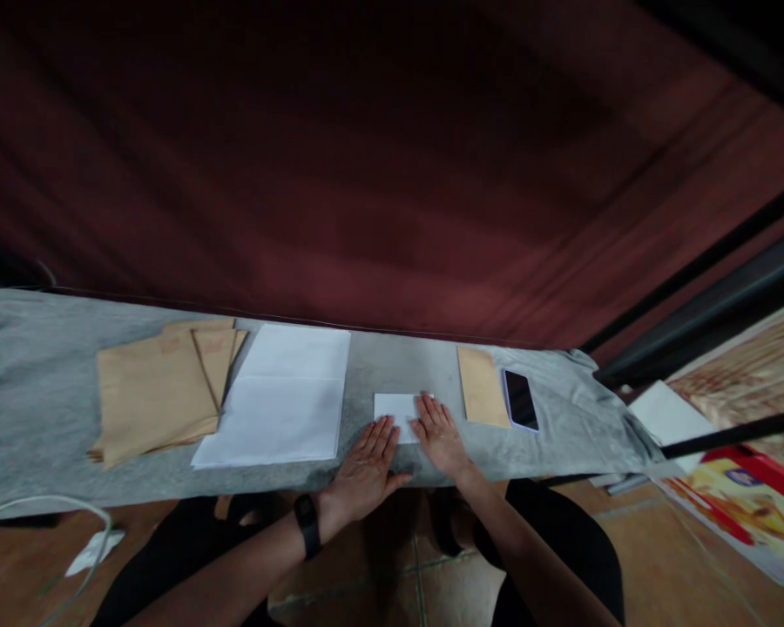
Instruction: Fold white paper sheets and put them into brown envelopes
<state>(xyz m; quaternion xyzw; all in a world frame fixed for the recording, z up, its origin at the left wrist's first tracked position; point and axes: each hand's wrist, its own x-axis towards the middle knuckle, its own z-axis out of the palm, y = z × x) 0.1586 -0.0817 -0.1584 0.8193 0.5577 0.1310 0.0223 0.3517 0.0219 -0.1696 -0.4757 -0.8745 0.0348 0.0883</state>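
A small folded white paper (pixel 395 409) lies on the grey-covered table (pixel 32 401) right in front of me. My left hand (pixel 366 466) rests flat beside its lower left corner, fingers stretched out and together. My right hand (pixel 437 434) lies flat with its fingertips on the paper's right edge. A black band sits on my left wrist. Neither hand grips anything.
A stack of white sheets (pixel 280 396) lies left of the small paper, with brown envelopes (pixel 153 392) further left. One brown envelope (pixel 482 386) and a dark phone (pixel 520 400) lie to the right. A dark red curtain hangs behind the table. A white cable (pixel 58 505) droops at front left.
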